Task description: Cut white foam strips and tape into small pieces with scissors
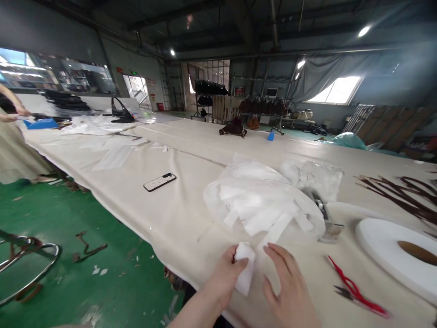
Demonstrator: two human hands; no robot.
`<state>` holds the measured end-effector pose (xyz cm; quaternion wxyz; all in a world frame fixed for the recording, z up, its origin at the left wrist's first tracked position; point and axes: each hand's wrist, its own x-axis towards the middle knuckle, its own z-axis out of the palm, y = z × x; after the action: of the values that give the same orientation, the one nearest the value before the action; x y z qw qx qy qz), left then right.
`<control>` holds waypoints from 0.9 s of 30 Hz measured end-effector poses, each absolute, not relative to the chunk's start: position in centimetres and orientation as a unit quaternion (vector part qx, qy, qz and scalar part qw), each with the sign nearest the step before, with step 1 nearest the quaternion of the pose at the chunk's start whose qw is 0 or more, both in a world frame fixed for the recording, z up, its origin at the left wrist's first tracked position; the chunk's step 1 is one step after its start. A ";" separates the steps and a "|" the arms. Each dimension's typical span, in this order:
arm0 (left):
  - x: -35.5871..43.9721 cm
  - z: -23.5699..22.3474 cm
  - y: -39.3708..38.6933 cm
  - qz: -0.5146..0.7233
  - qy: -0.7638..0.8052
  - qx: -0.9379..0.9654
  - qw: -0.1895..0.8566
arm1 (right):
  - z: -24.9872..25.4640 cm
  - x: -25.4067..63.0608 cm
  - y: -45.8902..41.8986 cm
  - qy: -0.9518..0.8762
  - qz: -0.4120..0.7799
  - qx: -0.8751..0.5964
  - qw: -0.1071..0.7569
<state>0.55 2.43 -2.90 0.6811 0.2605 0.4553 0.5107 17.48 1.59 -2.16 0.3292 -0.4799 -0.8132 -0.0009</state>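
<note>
My left hand (221, 279) is closed around a small folded piece of white material (244, 278), thumb on top. Just to its right, my right hand (291, 288) is open, fingers spread and holding nothing. Beyond its fingertips a white strip (279, 228) sticks out from a clear plastic bag (218, 193) filled with similar white strips. The fingertips come close to that strip, but I cannot tell whether they touch it. Red-handled thread snips (357, 288) lie on the table to the right.
A large white roll of tape (378, 246) lies at the right, beside a metal tape dispenser (329, 228). Dark brown straps (403, 193) are behind it. A phone (160, 181) rests on the pale table (184, 209). Another person's hand (22, 110) shows at far left.
</note>
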 end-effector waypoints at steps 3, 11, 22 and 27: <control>2.2 -2.2 1.7 0.506 0.455 0.222 0.699 | -3.9 16.2 -1.1 -0.818 0.048 -0.485 0.305; 4.1 0.2 0.1 0.500 0.373 0.143 0.768 | -6.0 16.6 -2.1 -0.784 0.042 -0.524 0.330; 4.3 -0.1 0.0 0.505 0.363 0.093 0.778 | -4.1 18.7 -2.1 -0.665 0.298 -0.572 0.375; 3.7 -0.7 0.3 0.486 0.335 0.064 0.805 | -2.5 19.3 -2.0 -0.536 0.424 -0.605 0.407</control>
<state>3.69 0.31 -0.67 0.8048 0.0637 0.3348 0.4860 19.28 -2.02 -2.53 0.4073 -0.6054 -0.5364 0.4241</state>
